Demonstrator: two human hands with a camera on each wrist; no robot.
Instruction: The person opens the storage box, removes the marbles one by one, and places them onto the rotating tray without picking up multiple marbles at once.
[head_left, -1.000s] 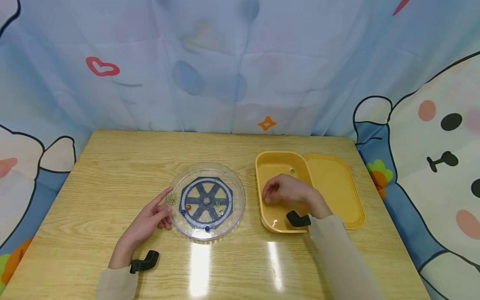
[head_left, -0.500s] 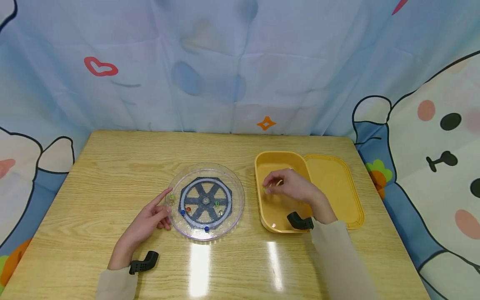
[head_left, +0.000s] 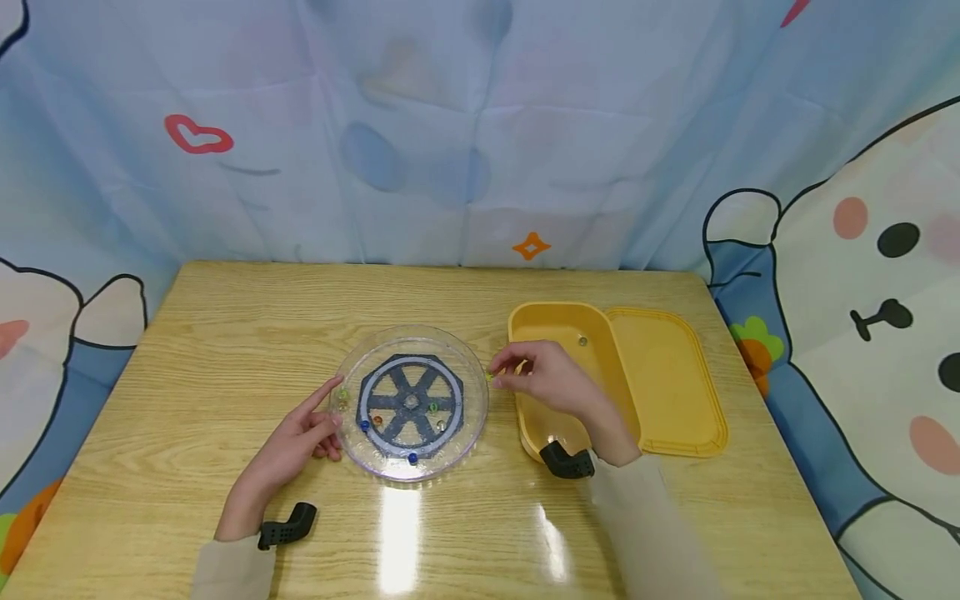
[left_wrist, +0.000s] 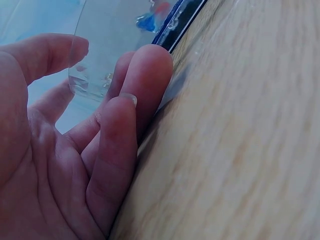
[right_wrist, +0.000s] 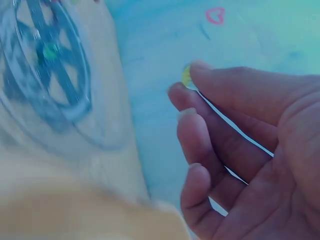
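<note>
In the head view a clear round dish (head_left: pixel 468 358) stands left of centre, over a dark octagon with a spoked wheel pattern. Several small marbles lie in it, among them a blue marble (head_left: pixel 413 458) and a green marble (head_left: pixel 433 407). My left hand (head_left: pixel 296 442) holds the dish's left rim, index finger along the edge and the other fingers bent low beside it. Thumb and index finger of my right hand (head_left: pixel 547 375) pinch a yellowish marble (right_wrist: pixel 187 77), beside the dish's right rim. The remaining right fingers are loosely bent.
A yellow box (head_left: pixel 558 310) stands right of the dish, partly under my right forearm, with a marble (head_left: pixel 582 341) inside. Its yellow lid (head_left: pixel 667 383) lies against its right side. A patterned curtain (head_left: pixel 420 125) hangs behind the wooden table (head_left: pixel 262 308).
My right hand has picked up the yellowish marble in the box and carried it left over the box's wall to the dish. My left hand has stayed at the rim.
</note>
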